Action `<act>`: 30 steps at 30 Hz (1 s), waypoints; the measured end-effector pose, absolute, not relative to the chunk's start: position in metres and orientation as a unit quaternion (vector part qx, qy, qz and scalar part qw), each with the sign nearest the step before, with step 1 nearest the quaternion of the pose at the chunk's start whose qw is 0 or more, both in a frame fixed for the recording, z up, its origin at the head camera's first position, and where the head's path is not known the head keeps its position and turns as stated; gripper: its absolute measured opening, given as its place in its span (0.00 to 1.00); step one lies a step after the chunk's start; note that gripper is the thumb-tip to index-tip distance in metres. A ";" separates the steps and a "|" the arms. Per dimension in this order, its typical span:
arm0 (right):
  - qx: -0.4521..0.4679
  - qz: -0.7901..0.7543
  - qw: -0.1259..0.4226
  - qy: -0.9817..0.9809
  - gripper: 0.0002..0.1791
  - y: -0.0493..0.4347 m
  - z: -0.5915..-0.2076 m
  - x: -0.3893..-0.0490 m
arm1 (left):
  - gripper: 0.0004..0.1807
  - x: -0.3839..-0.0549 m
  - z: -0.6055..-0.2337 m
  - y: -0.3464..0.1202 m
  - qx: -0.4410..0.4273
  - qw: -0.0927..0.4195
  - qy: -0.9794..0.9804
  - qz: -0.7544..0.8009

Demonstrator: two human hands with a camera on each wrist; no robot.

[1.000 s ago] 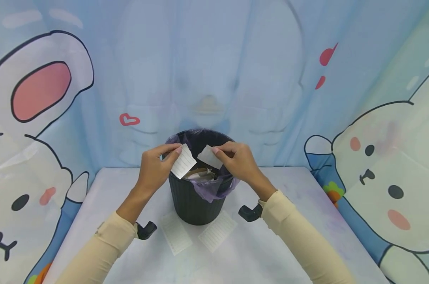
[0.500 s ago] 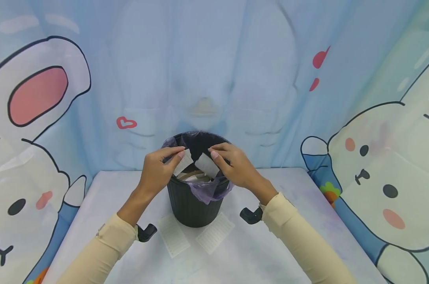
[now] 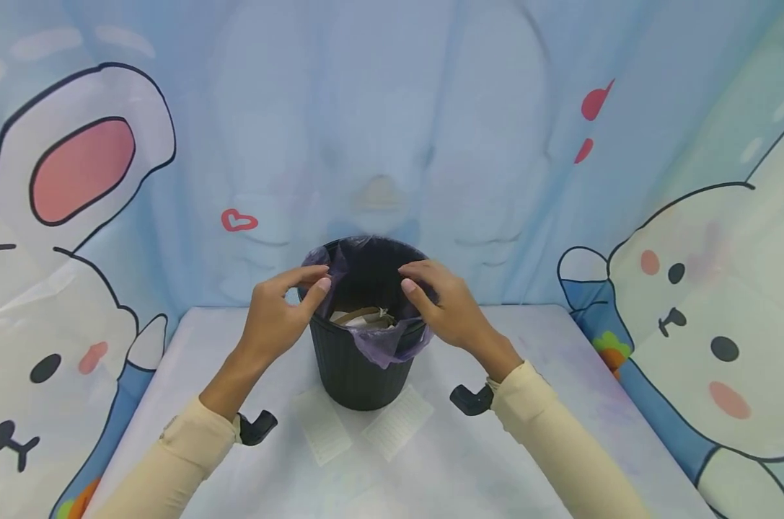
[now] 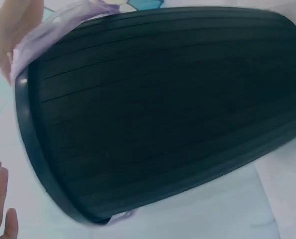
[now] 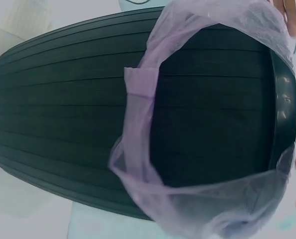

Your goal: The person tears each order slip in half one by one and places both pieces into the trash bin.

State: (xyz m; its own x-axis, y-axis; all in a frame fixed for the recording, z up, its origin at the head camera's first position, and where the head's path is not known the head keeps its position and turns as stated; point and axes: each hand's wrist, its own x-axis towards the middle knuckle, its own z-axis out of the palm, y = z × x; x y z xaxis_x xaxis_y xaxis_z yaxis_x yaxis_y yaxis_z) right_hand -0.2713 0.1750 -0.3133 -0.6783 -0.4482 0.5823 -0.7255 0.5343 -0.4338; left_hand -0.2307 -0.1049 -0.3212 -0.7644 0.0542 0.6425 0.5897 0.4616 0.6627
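Observation:
A black ribbed trash can (image 3: 363, 375) stands upright on the table, lined with a thin purple plastic bag (image 3: 385, 349) folded over part of its rim. My left hand (image 3: 280, 310) hovers at the can's left rim, fingers loosely bent, with nothing in them. Over the right rim my right hand (image 3: 448, 303) is held the same way, also holding nothing. Inside the can lie crumpled paper and brown scraps (image 3: 366, 317). In the right wrist view the purple bag (image 5: 140, 119) drapes down the can's ribbed side (image 5: 68, 99).
Two lined paper sheets lie flat at the can's foot, a left sheet (image 3: 322, 429) and a right sheet (image 3: 398, 422). Behind the pale table (image 3: 495, 447) hangs a blue curtain (image 3: 392, 108) with cartoon rabbits.
Each hand pinched a torn piece of lined paper over the can earlier. Both pieces have left the fingers, and the hands have moved slightly apart.

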 end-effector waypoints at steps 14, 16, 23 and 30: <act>0.222 0.414 0.348 -0.811 0.15 0.244 -0.367 -0.231 | 0.11 -0.215 -0.386 -0.137 -0.087 0.187 -0.886 -0.416; 0.197 0.410 0.336 -0.825 0.15 0.250 -0.380 -0.223 | 0.09 -0.217 -0.410 -0.140 -0.080 0.130 -0.909 -0.387; 0.135 0.402 0.276 -0.863 0.15 0.261 -0.417 -0.203 | 0.15 -0.221 -0.483 -0.131 -0.053 -0.015 -0.951 -0.306; 0.117 0.395 0.247 -0.877 0.14 0.262 -0.436 -0.191 | 0.33 -0.218 -0.509 -0.121 -0.052 -0.043 -0.972 -0.226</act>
